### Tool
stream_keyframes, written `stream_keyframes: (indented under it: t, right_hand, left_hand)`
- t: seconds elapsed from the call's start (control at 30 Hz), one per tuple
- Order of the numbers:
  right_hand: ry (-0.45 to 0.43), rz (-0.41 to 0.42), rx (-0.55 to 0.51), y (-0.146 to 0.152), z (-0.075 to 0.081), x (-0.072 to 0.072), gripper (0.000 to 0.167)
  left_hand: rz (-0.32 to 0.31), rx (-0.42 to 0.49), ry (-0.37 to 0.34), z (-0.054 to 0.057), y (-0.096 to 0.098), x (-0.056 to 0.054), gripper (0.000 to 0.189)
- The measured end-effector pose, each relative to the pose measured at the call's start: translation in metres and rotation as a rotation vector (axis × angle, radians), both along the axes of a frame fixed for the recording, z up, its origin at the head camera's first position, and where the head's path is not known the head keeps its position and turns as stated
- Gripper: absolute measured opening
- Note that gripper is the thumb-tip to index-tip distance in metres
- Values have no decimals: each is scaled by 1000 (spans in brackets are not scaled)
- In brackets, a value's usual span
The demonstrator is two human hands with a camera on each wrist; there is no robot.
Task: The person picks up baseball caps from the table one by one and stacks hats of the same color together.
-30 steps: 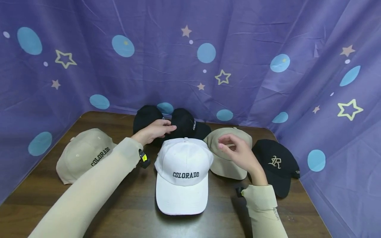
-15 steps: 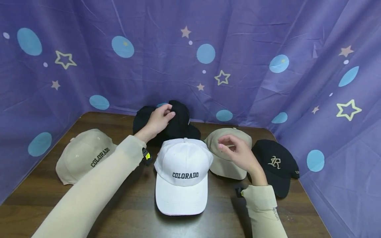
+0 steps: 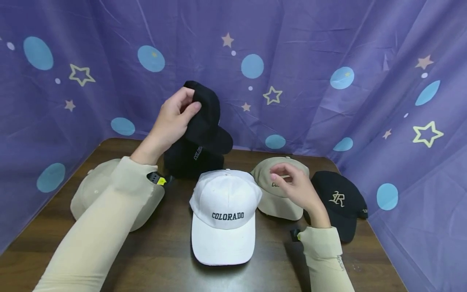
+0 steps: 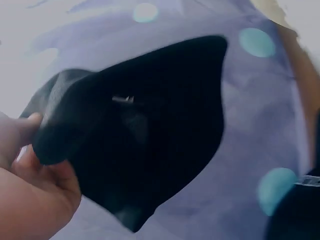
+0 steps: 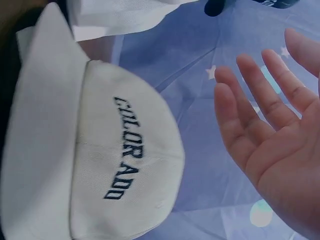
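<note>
Your left hand [image 3: 171,115] grips a black cap [image 3: 206,115], thumb and fingers pinching its edge; the cap is raised off the table [image 3: 171,259], crown up, brim pointing down and away to the right of the grip. Directly below the grip sits a second black cap [image 3: 180,162], lettering partly covered; whether the two caps touch cannot be determined.

Your right hand [image 3: 297,188] is well to the right of the grip, fingers relaxed and loosely bent, just beside a tan cap [image 3: 279,207] and apart from it in the right wrist view. Right of that hand lies a black cap with a gold emblem [image 3: 337,198].

Nearer you than the grip and to its right, a white cap [image 3: 226,219] marked COLORADO faces you. Left of and below the grip is another tan cap [image 3: 91,186], partly behind your cream sleeve [image 3: 98,223].

Surface: brown, wood-grained, with a pale sheen before the white cap. Room: behind the grip and along both sides hangs a creased purple curtain [image 3: 299,48] printed with blue ovals and stars.
</note>
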State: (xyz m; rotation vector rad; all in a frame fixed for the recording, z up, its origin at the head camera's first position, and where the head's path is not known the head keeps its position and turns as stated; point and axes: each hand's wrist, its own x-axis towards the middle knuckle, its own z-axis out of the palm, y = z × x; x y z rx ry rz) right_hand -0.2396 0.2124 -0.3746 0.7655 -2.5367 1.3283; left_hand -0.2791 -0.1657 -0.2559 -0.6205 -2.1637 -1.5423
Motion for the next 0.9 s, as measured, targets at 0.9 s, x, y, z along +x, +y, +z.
stream_keyframes:
  t: [0.9]
  right_hand:
    - [-117,399,-221,-38,28,37,42]
  left_hand:
    - [-1005,-63,-44,-29,14,93,12]
